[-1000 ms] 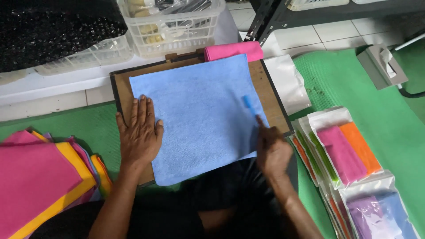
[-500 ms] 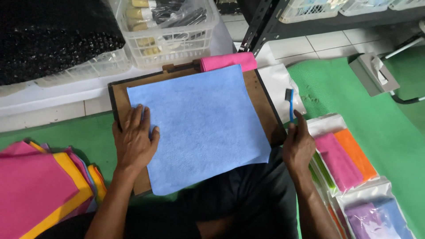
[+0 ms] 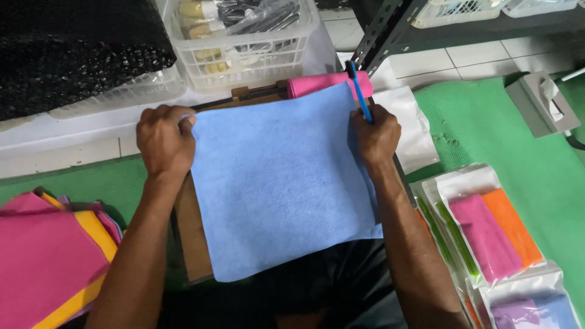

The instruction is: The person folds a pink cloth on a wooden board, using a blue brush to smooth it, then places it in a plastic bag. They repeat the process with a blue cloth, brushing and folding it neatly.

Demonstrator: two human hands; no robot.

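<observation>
A light blue felt sheet (image 3: 280, 176) lies spread over a brown board (image 3: 196, 244) on my lap. My left hand (image 3: 163, 141) grips the sheet's far left corner. At the far right edge of the sheet, my right hand (image 3: 376, 135) is closed around a blue pen (image 3: 359, 91) that points away from me. A rolled pink felt piece (image 3: 317, 83) lies just past the sheet's far edge.
A white basket (image 3: 244, 42) of bottles and a black beaded heap (image 3: 73, 49) stand at the back. Stacked pink and yellow felt sheets (image 3: 49, 256) lie to my left. Clear bags of coloured felt (image 3: 493, 231) sit on the green mat (image 3: 536, 158) at right, near a grey dispenser (image 3: 542, 103).
My left hand moved from the sheet's left edge up to its far left corner. My right hand, holding the pen, rose from the near right edge to the far right edge.
</observation>
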